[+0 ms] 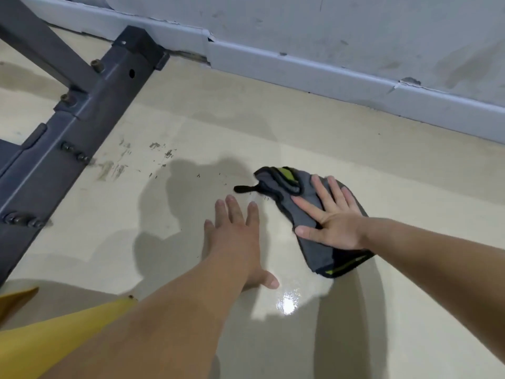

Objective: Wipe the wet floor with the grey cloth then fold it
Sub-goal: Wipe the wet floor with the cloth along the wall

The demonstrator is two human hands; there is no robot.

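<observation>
The grey cloth [314, 242], with black and lime-green trim and a short black strap, lies bunched on the beige floor [191, 138] right of centre. My right hand [329, 214] lies flat on top of the cloth with fingers spread. My left hand [237, 236] rests flat on the bare floor just left of the cloth, fingers apart, holding nothing. A glossy wet patch [287, 303] shines on the floor near the cloth's lower end, in front of my left thumb.
A dark metal frame [82, 119] with bolts runs diagonally across the left side. A scuffed grey wall and baseboard [328, 75] bound the far side. Dark smudges [114, 168] mark the floor near the frame. A yellow garment [41, 337] fills the lower left corner.
</observation>
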